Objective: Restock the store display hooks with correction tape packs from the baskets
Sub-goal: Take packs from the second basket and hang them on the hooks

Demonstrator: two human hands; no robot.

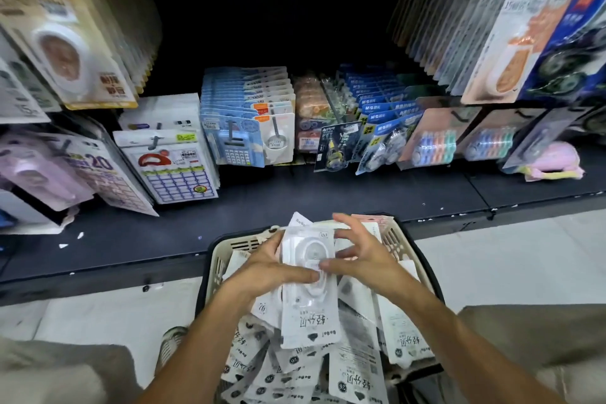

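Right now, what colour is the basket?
Beige basket, with a dark rim; the head view shows it.

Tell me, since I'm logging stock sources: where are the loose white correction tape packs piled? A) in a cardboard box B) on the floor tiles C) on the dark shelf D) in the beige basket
D: the white packs lie heaped inside the beige basket, below the hands.

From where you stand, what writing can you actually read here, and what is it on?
"20": purple-white hanging pack, left.
"M&G": blue header cards, right of centre.
"36": yellow tag on blue pack.
"BoBo": white pack held in both hands, printed upside down.
Price stickers and most other print: too blurred or small.
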